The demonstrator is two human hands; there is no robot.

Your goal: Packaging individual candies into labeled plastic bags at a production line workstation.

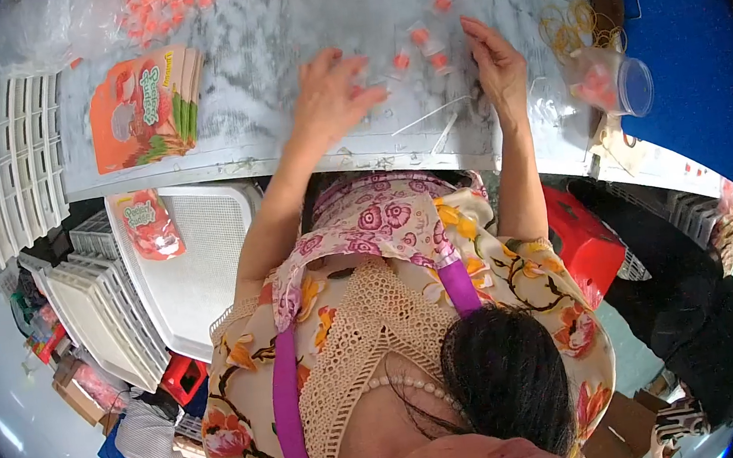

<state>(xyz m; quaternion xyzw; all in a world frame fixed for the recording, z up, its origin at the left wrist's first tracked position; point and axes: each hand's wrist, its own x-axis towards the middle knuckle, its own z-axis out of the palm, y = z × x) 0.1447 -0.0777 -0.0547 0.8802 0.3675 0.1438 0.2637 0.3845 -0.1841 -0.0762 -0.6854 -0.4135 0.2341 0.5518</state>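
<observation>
While both hands' grip lies flat, left hand (pixel 327 96), right hand (pixel 497 62), clear cup (pixel 614 84) holding orange sweets.

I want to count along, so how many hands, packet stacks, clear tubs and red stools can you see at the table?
Hands on the table: 2, left hand and right hand
Stacks of orange pouches: 1
Clear tubs: 1
Red stools: 1
Total: 5
The small orange sweets are too scattered and blurred to count.
</observation>
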